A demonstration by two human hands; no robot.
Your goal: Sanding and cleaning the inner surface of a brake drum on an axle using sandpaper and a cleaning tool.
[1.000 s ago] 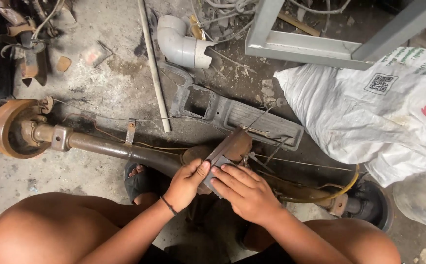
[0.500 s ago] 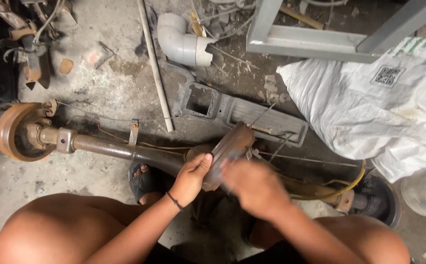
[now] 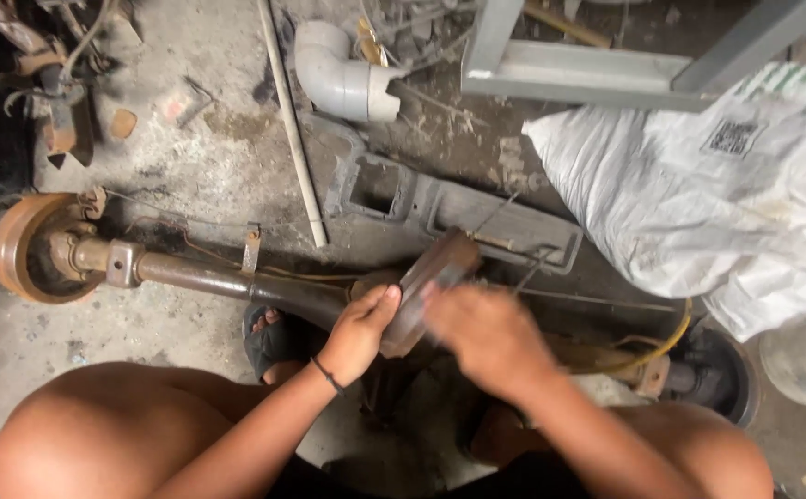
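A person crouches on a grimy concrete floor (image 3: 190,157), bare knees filling the lower edge of the frame, and works a rusty curved metal piece (image 3: 426,288) held at centre frame. The left hand (image 3: 361,331), a thin dark band at its wrist, is closed around the lower end of the piece, thumb on top and fingers curled beneath. The right hand (image 3: 486,333) is blurred; it lies over the piece's right edge, fingers bent toward it, though how tightly it grips cannot be told. The piece is brown, flat-faced and gently arched, dull with rust and dirt, tilted so its upper end points toward the upper right. It sits just above a long rusted axle (image 3: 227,277) that runs across the middle of the frame, ending at the left in a round brake drum (image 3: 29,249) and at the lower right in a dark wheel hub (image 3: 722,370). A sandalled foot (image 3: 274,337) rests just below the axle. Beyond lie a grey slotted metal frame (image 3: 440,208), a thin pale rod (image 3: 292,129), a grey plastic pipe elbow (image 3: 343,79) near the top, a white woven sack (image 3: 699,194) at right, and grey metal bars (image 3: 588,65) at upper right.
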